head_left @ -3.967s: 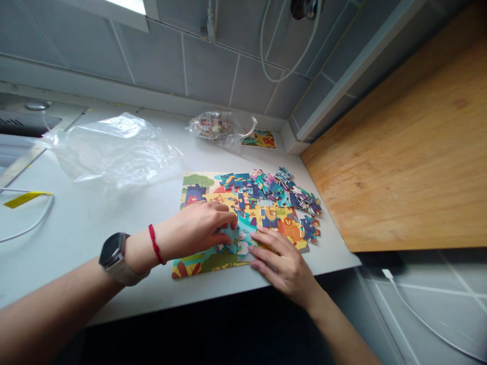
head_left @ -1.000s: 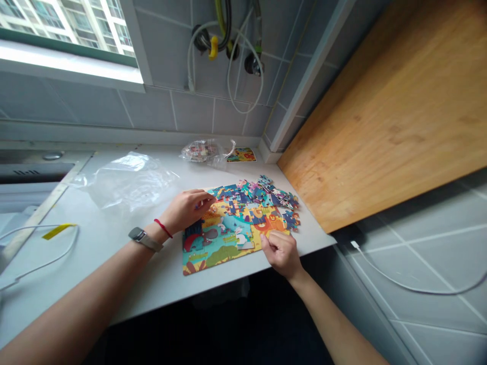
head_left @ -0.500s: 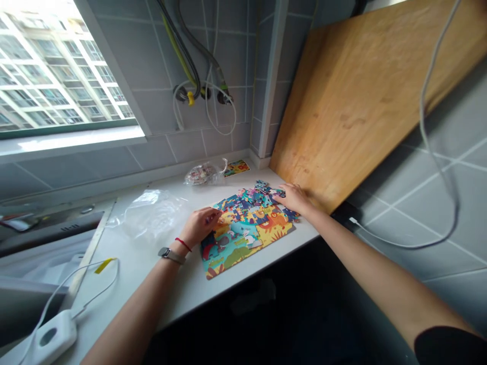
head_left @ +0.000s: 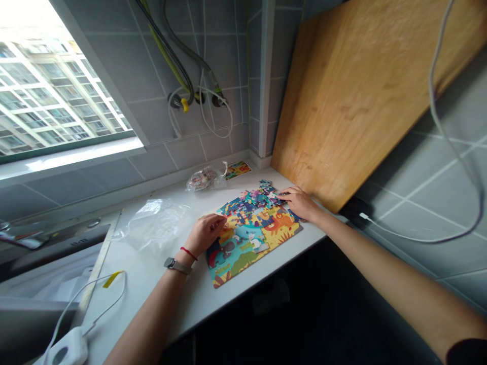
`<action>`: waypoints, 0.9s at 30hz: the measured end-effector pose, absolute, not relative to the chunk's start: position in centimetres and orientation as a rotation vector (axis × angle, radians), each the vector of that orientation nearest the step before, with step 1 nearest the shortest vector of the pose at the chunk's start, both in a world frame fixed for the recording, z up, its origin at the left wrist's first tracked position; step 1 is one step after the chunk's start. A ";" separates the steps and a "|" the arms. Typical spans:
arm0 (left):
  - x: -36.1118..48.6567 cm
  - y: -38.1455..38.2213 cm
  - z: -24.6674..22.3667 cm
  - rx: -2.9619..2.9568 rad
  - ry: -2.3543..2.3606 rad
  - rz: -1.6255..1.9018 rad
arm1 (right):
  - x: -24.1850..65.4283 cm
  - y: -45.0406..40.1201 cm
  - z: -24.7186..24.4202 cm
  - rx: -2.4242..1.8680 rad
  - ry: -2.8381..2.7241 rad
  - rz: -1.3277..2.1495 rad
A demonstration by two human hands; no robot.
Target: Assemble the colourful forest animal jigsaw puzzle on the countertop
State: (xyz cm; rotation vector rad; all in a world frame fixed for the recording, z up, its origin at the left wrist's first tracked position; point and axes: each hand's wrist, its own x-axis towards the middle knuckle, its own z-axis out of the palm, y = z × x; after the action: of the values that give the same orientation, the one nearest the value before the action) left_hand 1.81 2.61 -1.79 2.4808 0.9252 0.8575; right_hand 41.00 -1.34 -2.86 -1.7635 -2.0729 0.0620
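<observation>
The partly assembled animal jigsaw puzzle [head_left: 247, 256] lies flat on the white tabletop [head_left: 200, 306], its lower side near the front edge, with loose jigsaw pieces [head_left: 249, 204] heaped over its far part and beyond its right side. The person's left hand [head_left: 207, 233] is curled at the puzzle's left side; whether its grip pinches a piece cannot be told. The right hand [head_left: 301, 204] has fingers stretched onto the right end of the heap, and whether they pinch anything is also unclear. A sideways sweep there could push pieces toward the wooden board [head_left: 342, 106] or off the tabletop. Pressing or dragging the left hand could shift the joined sections, and the heaped pieces, overlapping and tangled, could slide across the assembled picture if nudged.
</observation>
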 end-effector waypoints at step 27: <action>1.9 2.2 -1.6 2.502 0.959 0.808 | 39.8 0.1 -1.6 -1.745 -1.922 0.207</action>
State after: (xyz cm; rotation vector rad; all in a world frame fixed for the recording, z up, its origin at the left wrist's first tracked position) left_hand 1.88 2.21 -1.65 2.5019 0.9587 0.8084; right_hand 39.82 0.06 -1.56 -1.7451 -1.9218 0.2070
